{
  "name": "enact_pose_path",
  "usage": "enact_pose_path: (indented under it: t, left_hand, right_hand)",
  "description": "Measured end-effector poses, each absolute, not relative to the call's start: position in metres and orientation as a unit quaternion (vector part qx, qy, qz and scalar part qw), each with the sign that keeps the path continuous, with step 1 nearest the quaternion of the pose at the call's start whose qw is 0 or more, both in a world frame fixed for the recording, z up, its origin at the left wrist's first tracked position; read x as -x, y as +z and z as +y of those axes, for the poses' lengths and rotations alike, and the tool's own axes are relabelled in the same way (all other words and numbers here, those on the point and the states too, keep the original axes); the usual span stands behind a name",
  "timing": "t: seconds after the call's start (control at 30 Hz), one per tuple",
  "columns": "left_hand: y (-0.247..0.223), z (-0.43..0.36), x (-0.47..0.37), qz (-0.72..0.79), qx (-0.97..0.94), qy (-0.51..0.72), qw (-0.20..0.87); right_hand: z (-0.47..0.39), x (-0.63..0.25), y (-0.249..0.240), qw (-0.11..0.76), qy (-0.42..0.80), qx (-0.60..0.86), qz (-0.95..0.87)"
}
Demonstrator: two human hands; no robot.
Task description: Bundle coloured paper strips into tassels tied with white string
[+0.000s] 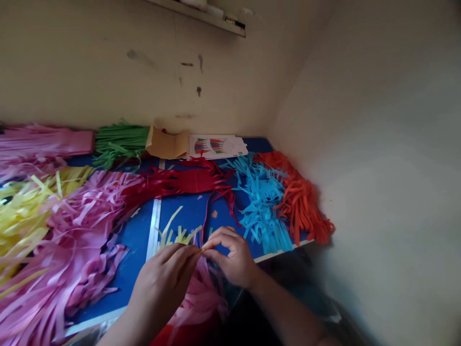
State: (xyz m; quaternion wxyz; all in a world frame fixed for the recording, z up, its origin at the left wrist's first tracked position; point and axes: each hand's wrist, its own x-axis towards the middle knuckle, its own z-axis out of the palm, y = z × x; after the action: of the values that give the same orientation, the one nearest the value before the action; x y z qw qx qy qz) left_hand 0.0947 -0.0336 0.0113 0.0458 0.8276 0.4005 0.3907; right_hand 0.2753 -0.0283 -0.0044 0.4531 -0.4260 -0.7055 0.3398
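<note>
My left hand and my right hand meet at the front edge of the blue table. Both are closed in a pinch, fingertips together on a small yellow piece. Yellow strips fan out just beyond my left hand. Pink fringe hangs below and between the hands, with red material under it. A thin dark red strand runs down from the red fringe towards my fingertips.
Yellow fringe and pink fringe cover the left side. Green fringe, a brown envelope and printed sheets lie by the wall. Blue fringe and orange fringe lie right. A shelf is above.
</note>
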Motion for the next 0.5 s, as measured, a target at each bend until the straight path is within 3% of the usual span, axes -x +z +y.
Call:
enact_pose_path:
  t: [0.23,0.5]
  left_hand:
    - [0.0092,-0.0411,-0.1009,0.422,-0.808,0.401,0.091]
    - [0.0068,-0.0393,-0.1021,0.419,-0.803,0.412,0.097]
  right_hand:
    - [-0.0307,-0.2788,-0.0024,0.471,0.335,0.416,-0.702]
    - [-0.0296,-0.2832,-0.0042,0.460,0.241,0.399,-0.756]
